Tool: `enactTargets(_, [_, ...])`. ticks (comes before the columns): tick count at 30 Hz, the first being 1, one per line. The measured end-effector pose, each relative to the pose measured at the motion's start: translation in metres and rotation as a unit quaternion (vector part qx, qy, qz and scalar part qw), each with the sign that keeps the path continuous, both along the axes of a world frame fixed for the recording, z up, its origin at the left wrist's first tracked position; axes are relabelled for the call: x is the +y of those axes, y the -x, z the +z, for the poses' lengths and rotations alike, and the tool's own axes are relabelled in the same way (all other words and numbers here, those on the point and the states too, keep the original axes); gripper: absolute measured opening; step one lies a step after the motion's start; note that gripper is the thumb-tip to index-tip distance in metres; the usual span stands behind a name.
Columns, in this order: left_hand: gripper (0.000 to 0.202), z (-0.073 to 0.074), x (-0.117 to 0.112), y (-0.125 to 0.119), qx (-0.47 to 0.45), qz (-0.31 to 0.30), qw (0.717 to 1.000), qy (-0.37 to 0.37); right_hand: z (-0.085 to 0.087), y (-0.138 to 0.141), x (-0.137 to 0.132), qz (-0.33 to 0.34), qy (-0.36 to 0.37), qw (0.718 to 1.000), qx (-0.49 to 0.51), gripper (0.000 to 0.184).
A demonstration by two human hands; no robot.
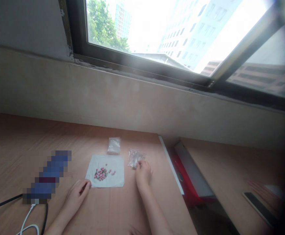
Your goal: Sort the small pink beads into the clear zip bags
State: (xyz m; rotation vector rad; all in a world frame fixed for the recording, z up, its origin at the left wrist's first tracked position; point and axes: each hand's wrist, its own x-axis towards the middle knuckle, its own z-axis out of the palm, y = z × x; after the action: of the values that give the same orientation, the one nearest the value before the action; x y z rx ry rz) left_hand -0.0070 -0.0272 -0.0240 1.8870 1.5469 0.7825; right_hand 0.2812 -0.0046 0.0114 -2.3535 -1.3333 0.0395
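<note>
A white cloth (113, 178) lies on the wooden table (22, 153) with several small pink and green beads (102, 173) heaped on it. My left hand (77, 194) rests at the cloth's lower left corner, fingers loosely curled and touching its edge. My right hand (143, 173) reaches just right of the cloth, its fingertips pinching a small clear plastic bag (134, 157). A second small clear bag (114, 145) lies beyond the cloth, untouched.
A blurred-out blue object (48, 176) lies left of the cloth, with black and white cables (32, 217) below it. The table ends at a white edge (170, 164); a red and grey object (191, 176) sits in the gap beside another wooden surface holding a dark phone (258, 204). A wall and window rise behind.
</note>
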Motion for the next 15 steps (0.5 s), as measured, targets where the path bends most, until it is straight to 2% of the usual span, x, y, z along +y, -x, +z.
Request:
enactTargets(4, [0.026,0.0,0.0,0.001,0.007,-0.007,1.0,-0.005,-0.001,-0.001,0.001,-0.001,-0.028,0.999,0.018,0.018])
enactTargets(10, [0.026,0.015,-0.003,-0.003,0.01,-0.008,1.0,0.012,0.014,-0.004,-0.008,-0.017,-0.123,0.988,0.09,0.017])
enactTargets(13, [0.026,0.021,-0.003,-0.004,0.01,-0.011,1.0,0.022,0.026,-0.001,-0.019,-0.001,-0.177,0.965,0.195,0.016])
enactTargets(15, [0.027,0.022,-0.003,-0.004,0.009,-0.014,0.999,0.028,0.032,0.005,-0.027,0.013,-0.2,0.936,0.289,0.016])
